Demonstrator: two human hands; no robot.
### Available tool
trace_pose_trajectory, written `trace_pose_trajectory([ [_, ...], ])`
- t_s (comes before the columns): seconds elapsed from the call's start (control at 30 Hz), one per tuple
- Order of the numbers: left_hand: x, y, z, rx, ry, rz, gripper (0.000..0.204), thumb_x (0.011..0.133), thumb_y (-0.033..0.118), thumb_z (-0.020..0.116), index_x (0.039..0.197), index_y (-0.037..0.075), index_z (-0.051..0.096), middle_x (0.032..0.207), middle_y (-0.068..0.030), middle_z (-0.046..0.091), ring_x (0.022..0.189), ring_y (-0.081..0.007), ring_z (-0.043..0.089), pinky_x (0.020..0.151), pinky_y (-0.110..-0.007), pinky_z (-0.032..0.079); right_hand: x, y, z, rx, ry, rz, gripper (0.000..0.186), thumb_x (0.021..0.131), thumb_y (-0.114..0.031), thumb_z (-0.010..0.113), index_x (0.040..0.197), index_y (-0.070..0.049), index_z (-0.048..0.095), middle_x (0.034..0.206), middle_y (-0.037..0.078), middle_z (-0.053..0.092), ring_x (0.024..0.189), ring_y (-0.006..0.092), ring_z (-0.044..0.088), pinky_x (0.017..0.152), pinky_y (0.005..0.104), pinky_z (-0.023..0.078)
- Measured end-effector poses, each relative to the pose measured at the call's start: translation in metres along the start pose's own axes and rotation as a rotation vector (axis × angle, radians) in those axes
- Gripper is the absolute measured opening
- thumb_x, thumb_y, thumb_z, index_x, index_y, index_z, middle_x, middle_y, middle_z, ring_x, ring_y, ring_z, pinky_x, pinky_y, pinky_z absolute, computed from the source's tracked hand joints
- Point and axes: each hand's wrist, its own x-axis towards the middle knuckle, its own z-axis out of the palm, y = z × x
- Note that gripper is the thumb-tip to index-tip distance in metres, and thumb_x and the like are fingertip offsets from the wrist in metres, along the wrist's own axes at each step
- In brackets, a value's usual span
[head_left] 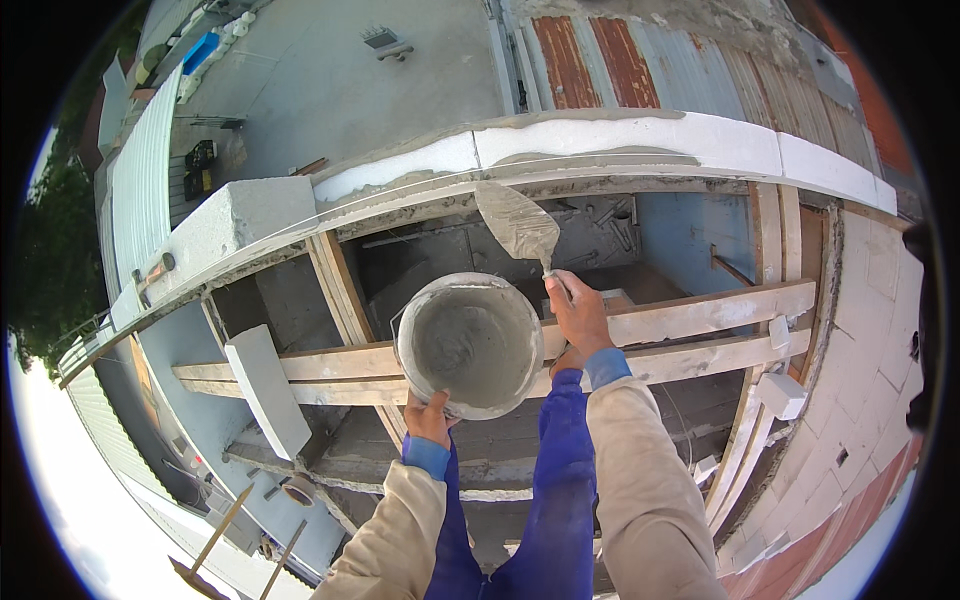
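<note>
While left hand (429, 420) holds bucket (490, 411), right (580, 310) grips trowel (518, 225).

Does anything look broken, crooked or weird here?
Yes, two things. At the top, right of the middle, some metal roof sheets look rusty red-brown beside paler grey ones. And on the left, a white block lies slantwise across the wooden beams, apart from the row of white blocks along the wall.

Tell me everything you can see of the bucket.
The bucket is round and pale grey, its rim crusted, with a thin handle at its left. Its mouth faces up, showing wet-looking grey mortar. The left hand grips its near-left edge. Wooden beams pass beneath; whether they support it is unclear.
</note>
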Motion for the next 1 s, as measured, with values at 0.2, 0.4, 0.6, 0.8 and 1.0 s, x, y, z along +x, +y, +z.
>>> trace_pose_trajectory([
  [0.2,0.000,0.037,0.007,0.081,-0.072,0.370,0.044,0.089,0.009,0.067,0.131,-0.001,0.062,0.115,-0.0107,0.072,0.102,-0.0217,0.068,0.088,-0.038,0.056,-0.122,-0.029,-0.051,-0.652,-0.331,-0.272,0.035,0.098,-0.033,0.064,0.126,-0.012,0.066,0.104,0.012,0.073,0.092,0.0314,0.074,0.081,0.0471,0.057],
  [0.4,-0.006,0.062,0.011,0.459,0.125,0.710,0.047,0.087,0.006,0.065,0.133,-0.005,0.061,0.102,-0.0173,0.076,0.091,-0.0221,0.072,0.084,-0.034,0.055,-0.126,-0.106,0.033,-1.112,-0.143,-0.395,0.033,0.098,-0.021,0.061,0.124,-0.001,0.063,0.094,0.013,0.070,0.084,0.0282,0.075,0.072,0.0456,0.058],
  [0.6,0.004,0.082,-0.036,0.338,0.027,0.420,0.037,0.088,0.005,0.065,0.124,-0.005,0.066,0.096,-0.0083,0.072,0.085,-0.0147,0.064,0.080,-0.030,0.053,-0.149,-0.129,0.044,-0.542,-0.722,-0.110,0.034,0.102,-0.020,0.056,0.128,0.002,0.062,0.089,0.009,0.068,0.070,0.0192,0.069,0.060,0.0387,0.052],
  [0.8,0.016,0.096,-0.111,0.014,-0.025,0.322,0.046,0.087,0.003,0.064,0.133,-0.002,0.061,0.116,-0.0124,0.071,0.101,-0.0199,0.068,0.082,-0.033,0.057,-0.130,-0.121,0.036,0.367,-0.967,0.496,0.039,0.110,-0.025,0.052,0.140,0.000,0.059,0.085,0.001,0.059,0.061,0.0091,0.051,0.055,0.0266,0.043],
  [1.0,0.017,0.095,-0.156,-0.305,0.168,0.147,0.062,0.084,0.004,0.063,0.143,0.010,0.048,0.131,-0.0115,0.061,0.114,-0.0315,0.064,0.080,-0.056,0.061,-0.100,-0.161,0.126,0.750,-0.470,0.180,0.042,0.107,-0.024,0.059,0.142,0.000,0.058,0.090,0.002,0.063,0.062,0.0070,0.053,0.053,0.0248,0.043],
])
